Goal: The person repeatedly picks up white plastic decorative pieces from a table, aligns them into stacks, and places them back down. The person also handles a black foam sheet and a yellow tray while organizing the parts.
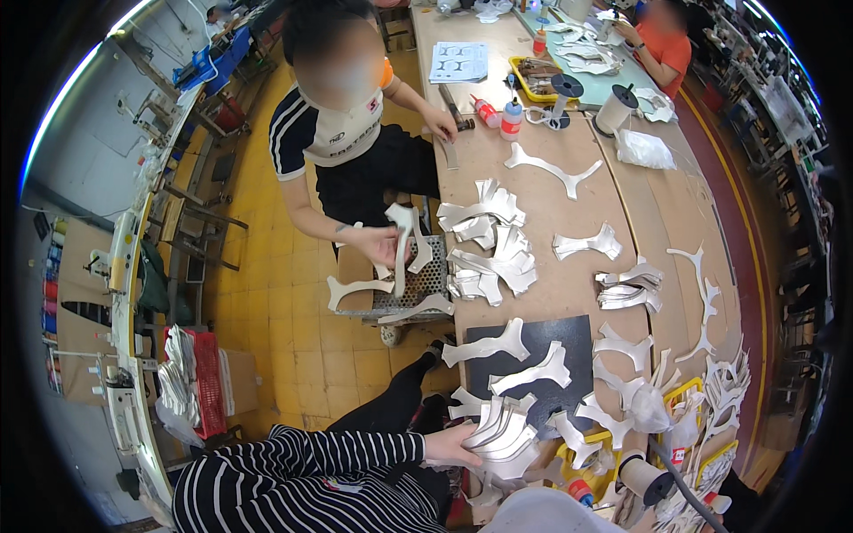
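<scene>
One left hand is gripping a fanned stack of white cutouts by its nine o'clock edge, with the black mat lying at one o'clock; the right hand is not showing, so I cannot tell its state. With seemingly one edge being held, a loosening grip could be spilling layers toward a loose cutout at three o'clock.
</scene>
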